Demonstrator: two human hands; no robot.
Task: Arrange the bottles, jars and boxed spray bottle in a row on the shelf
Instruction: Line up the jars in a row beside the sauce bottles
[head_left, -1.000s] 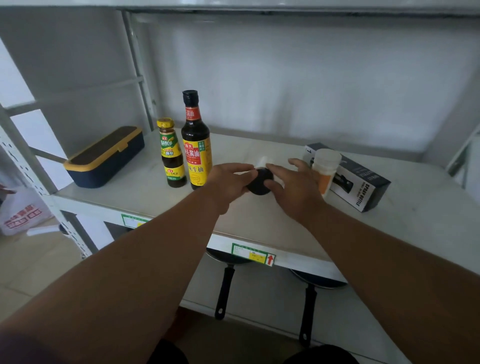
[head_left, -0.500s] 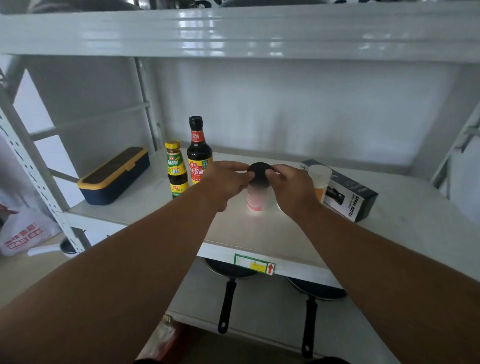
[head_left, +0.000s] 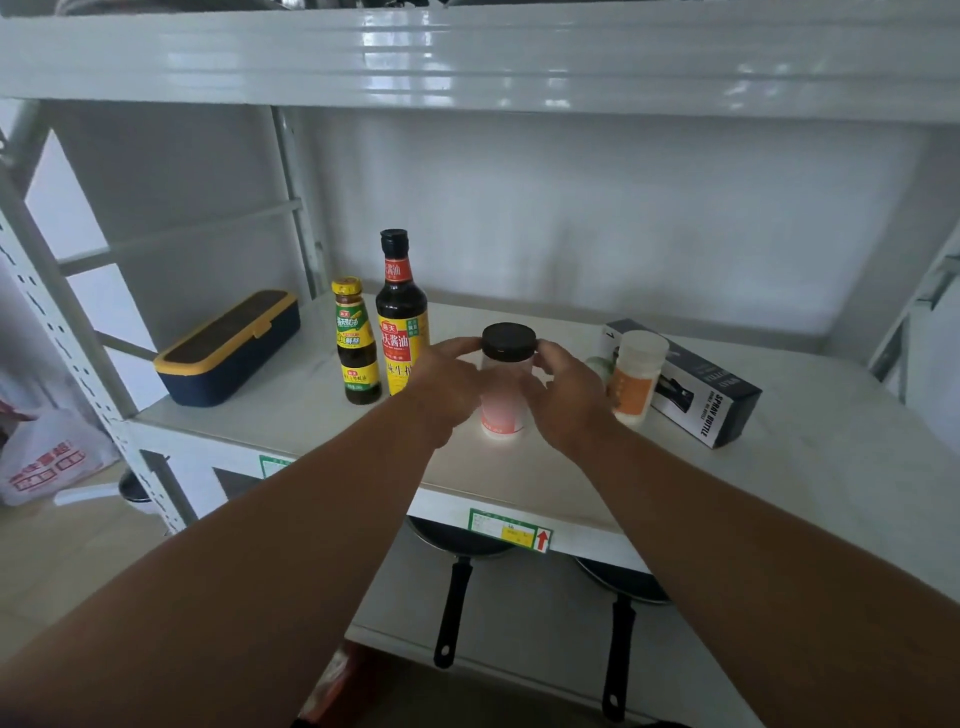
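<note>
A clear jar (head_left: 503, 410) with a black lid and pink label stands upright in the middle of the white shelf (head_left: 519, 473). My left hand (head_left: 447, 382) and my right hand (head_left: 563, 392) hold it from either side near the lid. Left of it stand a tall dark soy sauce bottle (head_left: 401, 312) and a shorter yellow-capped bottle (head_left: 356, 340). To the right is a white-lidded jar (head_left: 636, 376) with an orange label, and behind it the black spray bottle box (head_left: 711, 387) lies on its side.
A navy box with a yellow rim (head_left: 228, 348) sits at the shelf's left end. Another shelf board (head_left: 467, 57) runs overhead. Two frying pans (head_left: 454, 587) hang below the shelf. A white plastic bag (head_left: 47, 457) lies on the floor at left.
The jar lay on its side a second ago; both hands have turned it upright, and it now stands on the shelf. The camera has tilted up.
</note>
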